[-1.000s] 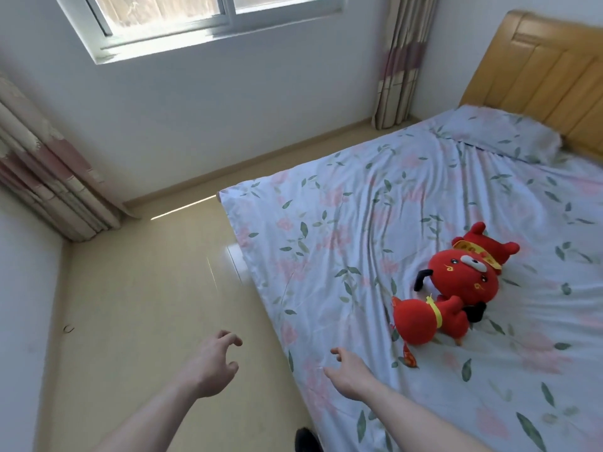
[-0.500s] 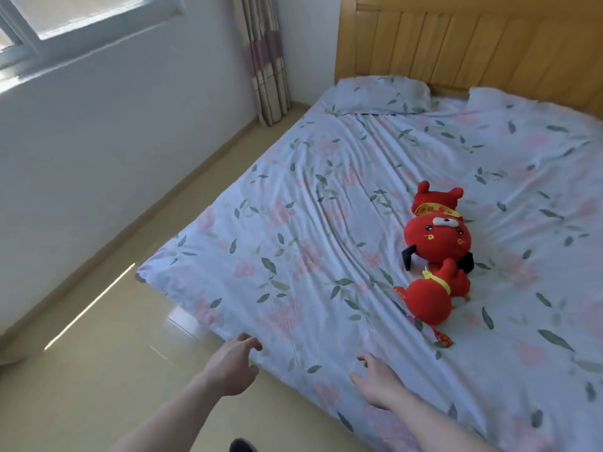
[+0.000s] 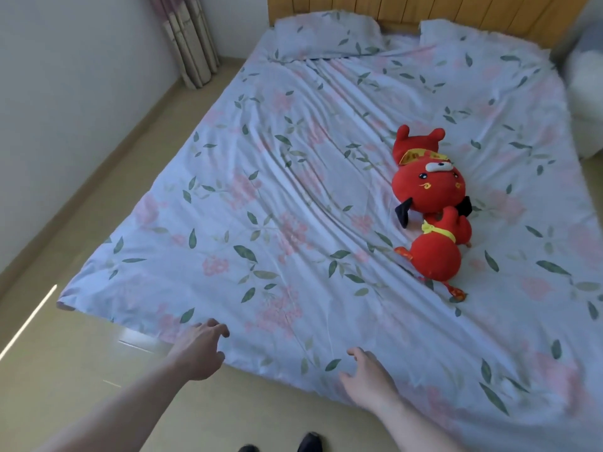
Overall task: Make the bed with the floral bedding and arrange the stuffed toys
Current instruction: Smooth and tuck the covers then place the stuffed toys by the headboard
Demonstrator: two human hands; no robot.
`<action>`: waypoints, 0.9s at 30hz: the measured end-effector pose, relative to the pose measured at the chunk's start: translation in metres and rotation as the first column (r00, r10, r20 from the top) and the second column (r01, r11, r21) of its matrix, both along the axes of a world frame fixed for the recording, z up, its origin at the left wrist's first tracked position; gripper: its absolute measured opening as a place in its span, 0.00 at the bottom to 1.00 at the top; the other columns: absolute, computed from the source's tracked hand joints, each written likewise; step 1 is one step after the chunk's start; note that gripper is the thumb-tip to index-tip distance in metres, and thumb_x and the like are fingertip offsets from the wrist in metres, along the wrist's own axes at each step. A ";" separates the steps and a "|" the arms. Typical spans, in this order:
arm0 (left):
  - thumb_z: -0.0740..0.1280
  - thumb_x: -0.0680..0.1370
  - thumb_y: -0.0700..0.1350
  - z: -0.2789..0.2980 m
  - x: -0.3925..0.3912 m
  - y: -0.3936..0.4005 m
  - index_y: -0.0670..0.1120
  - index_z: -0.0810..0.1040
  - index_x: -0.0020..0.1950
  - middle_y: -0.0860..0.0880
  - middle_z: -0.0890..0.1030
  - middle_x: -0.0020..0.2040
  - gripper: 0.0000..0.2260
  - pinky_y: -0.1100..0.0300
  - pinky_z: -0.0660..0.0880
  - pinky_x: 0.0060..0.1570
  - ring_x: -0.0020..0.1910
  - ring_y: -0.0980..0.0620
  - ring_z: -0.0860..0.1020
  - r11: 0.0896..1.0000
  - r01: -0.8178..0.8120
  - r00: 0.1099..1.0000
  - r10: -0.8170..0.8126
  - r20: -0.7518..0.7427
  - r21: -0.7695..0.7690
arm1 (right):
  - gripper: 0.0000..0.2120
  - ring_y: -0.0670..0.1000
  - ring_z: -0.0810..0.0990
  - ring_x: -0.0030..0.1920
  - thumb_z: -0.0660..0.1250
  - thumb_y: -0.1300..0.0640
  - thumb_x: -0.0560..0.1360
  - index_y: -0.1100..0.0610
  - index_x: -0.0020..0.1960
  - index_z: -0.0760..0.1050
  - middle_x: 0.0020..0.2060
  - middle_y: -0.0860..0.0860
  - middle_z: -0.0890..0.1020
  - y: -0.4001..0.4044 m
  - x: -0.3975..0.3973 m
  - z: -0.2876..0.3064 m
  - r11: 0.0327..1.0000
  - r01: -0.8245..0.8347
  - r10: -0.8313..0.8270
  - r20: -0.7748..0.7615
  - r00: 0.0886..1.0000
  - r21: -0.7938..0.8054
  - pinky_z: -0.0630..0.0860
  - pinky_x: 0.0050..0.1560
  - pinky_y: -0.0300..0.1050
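Bedding [image 3: 293, 207] spread but creased; red toy [image 3: 427, 203] lies unplaced mid-bed (pillows [image 3: 326, 34] set); left hand [image 3: 199, 350], right hand [image 3: 368, 376] empty, fingers loose, at foot edge.

The stuffed toy [image 3: 430, 203] lies on the bedding [image 3: 261, 190], right of centre, pillows [image 3: 326, 37] behind.

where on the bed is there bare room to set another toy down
Broad bare stretch of the floral duvet between the window-side edge and the red stuffed toy. More bare cover between the toy and the two floral pillows. Crowded only around the toy; both hands, left hand and right hand, are at the foot edge.
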State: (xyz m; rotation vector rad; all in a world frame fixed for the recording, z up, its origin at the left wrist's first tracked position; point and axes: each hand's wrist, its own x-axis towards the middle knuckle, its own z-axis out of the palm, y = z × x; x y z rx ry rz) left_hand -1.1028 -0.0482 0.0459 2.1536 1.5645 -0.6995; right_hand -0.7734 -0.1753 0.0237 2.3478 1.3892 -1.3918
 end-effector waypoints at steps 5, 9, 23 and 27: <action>0.62 0.79 0.49 -0.110 -0.011 0.028 0.57 0.65 0.75 0.55 0.66 0.74 0.23 0.58 0.73 0.56 0.68 0.51 0.69 0.999 0.033 0.999 -0.033 -0.002 -0.001 | 0.24 0.50 0.71 0.69 0.62 0.43 0.80 0.47 0.74 0.64 0.70 0.46 0.68 0.006 -0.017 -0.085 1.000 -0.006 0.005 0.075 0.997 0.014 0.72 0.60 0.44; 0.66 0.80 0.53 -0.206 -0.016 0.050 0.59 0.66 0.73 0.56 0.69 0.70 0.22 0.56 0.70 0.59 0.67 0.50 0.70 0.982 0.127 0.992 -0.129 0.009 0.138 | 0.20 0.50 0.71 0.66 0.65 0.43 0.78 0.45 0.68 0.68 0.64 0.45 0.70 0.009 -0.031 -0.161 0.999 -0.027 0.019 0.176 0.984 0.043 0.72 0.58 0.45; 0.86 0.60 0.46 -0.202 -0.054 0.083 0.54 0.79 0.31 0.58 0.78 0.28 0.15 0.62 0.64 0.43 0.32 0.54 0.79 0.850 0.413 0.840 -0.495 0.224 0.327 | 0.07 0.48 0.75 0.55 0.60 0.50 0.83 0.49 0.47 0.67 0.46 0.43 0.72 -0.007 -0.060 -0.172 0.981 -0.053 0.009 0.233 0.972 0.184 0.68 0.46 0.47; 0.86 0.58 0.44 -0.199 -0.077 0.076 0.55 0.76 0.29 0.58 0.75 0.27 0.19 0.64 0.66 0.37 0.29 0.56 0.76 0.843 0.464 0.834 -0.519 0.186 0.273 | 0.07 0.47 0.76 0.56 0.61 0.48 0.82 0.46 0.46 0.65 0.46 0.42 0.71 -0.019 -0.075 -0.163 0.988 -0.076 0.055 0.153 0.987 0.136 0.67 0.48 0.45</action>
